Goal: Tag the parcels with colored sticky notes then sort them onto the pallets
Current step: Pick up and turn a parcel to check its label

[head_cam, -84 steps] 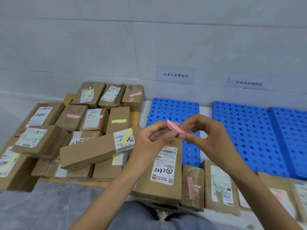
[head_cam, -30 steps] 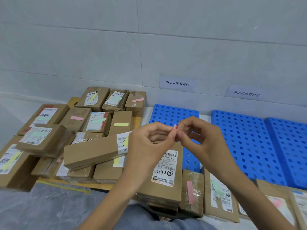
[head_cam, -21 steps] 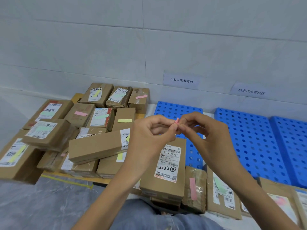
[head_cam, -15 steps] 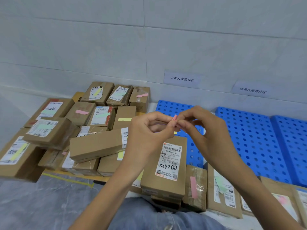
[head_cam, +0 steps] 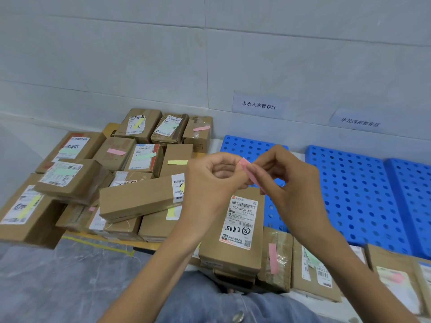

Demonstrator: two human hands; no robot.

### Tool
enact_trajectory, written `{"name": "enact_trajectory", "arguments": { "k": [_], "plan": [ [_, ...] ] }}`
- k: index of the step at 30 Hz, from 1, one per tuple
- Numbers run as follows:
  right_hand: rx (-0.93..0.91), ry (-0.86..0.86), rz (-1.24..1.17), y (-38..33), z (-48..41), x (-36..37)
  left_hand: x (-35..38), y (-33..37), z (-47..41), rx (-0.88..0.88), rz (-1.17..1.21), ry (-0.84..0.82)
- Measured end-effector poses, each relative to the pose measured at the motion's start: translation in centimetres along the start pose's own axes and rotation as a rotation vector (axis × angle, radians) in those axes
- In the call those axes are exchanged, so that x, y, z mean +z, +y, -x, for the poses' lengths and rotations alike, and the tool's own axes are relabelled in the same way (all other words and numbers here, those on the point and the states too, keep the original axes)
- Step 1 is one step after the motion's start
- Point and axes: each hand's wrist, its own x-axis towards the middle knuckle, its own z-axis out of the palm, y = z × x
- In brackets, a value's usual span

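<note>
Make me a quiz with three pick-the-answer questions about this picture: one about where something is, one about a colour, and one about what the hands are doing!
1. Where is the parcel marked 507-N705?
A) leaning on the wall
B) right in front of the person's lap
C) on top of the far-left pile

2. What colour is the sticky note being held?
A) green
B) blue
C) pink

3. What are the left hand and right hand doing?
A) both pinching the note
B) lying flat on a box
C) lifting a pallet

Answers:
1 B, its white label sits just beyond the lap.
2 C, the strip is plainly pink.
3 A, the fingertips of both hands close on the strip.
</note>
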Motion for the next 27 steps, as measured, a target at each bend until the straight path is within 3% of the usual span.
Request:
{"name": "enact_trajectory", "arguments": {
  "k": [9, 16, 27],
  "plan": [
    [0.075, 0.003, -0.058, 0.2, 0.1, -0.3, -0.3, 0.1, 0.2, -0.065, -0.005, -0.027],
    [0.131, -0.042, -0.213, -0.2, -0.1, -1.4, -1.9, 1.7, 0.3, -0.199, 0.054, -0.250],
    [0.065, -0.032, -0.201, -1.3, -0.2, -1.3, -2.2, 2.2, 0.9, -0.138, 0.072, -0.197]
  ]
}}
